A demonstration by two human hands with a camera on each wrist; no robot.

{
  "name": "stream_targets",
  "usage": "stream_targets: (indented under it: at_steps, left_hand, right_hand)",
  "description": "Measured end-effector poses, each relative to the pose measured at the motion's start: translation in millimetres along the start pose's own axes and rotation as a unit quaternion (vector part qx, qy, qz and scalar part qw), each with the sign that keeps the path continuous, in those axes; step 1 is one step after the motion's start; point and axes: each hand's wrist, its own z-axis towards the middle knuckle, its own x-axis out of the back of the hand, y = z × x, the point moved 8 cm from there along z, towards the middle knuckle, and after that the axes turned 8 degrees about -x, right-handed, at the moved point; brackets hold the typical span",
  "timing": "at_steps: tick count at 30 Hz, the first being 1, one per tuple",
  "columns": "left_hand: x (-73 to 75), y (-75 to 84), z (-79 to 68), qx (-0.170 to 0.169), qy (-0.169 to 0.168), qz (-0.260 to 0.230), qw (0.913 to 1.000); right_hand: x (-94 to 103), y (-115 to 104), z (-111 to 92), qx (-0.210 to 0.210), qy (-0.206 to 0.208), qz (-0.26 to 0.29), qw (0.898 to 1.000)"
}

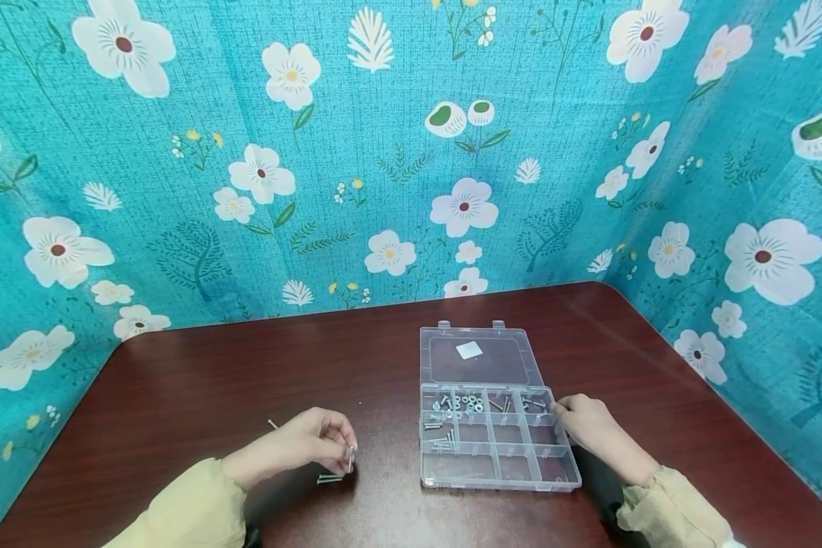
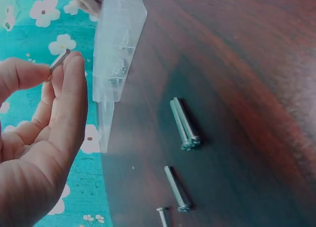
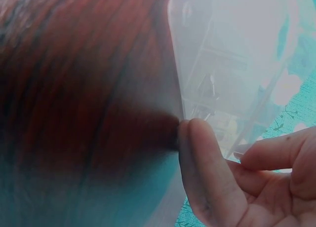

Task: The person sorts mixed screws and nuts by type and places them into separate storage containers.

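Between thumb and index finger, my left hand (image 1: 310, 439) pinches a small metal screw (image 2: 59, 60), held above the table. Below that hand, several longer screws (image 2: 185, 124) lie loose on the dark wood, two of them side by side. To the right stands a clear plastic compartment box (image 1: 500, 484) with its lid (image 1: 479, 364) folded back. My right hand (image 1: 592, 428) grips the box's right side wall, thumb at the rim and fingers along the outside.
Nuts (image 1: 471, 403) and short bolts fill some of the box's back and left compartments. A lone screw (image 1: 272, 424) lies behind the left wrist. The brown table (image 1: 301, 358) ends at a blue flowered cloth (image 1: 356, 152) at the back and sides.
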Motion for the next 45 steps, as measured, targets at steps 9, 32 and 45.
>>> stream_targets:
  at_steps: [9, 32, 45]
  left_hand:
    - [-6.6, 10.9, 19.1, -0.013, 0.001, -0.039, 0.9992]
    - [-28.7, 31.2, 83.6, -0.078, 0.011, 0.06, 0.9951]
    - [-36.0, 21.9, 99.9, -0.057, 0.013, 0.148, 0.9873]
  right_hand:
    - [2.0, -1.6, 0.2, 0.004, 0.007, -0.007, 1.0]
    - [3.0, -0.8, -0.8, -0.008, -0.001, -0.002, 1.0]
    - [2.0, -1.3, -2.9, -0.008, 0.007, -0.001, 1.0]
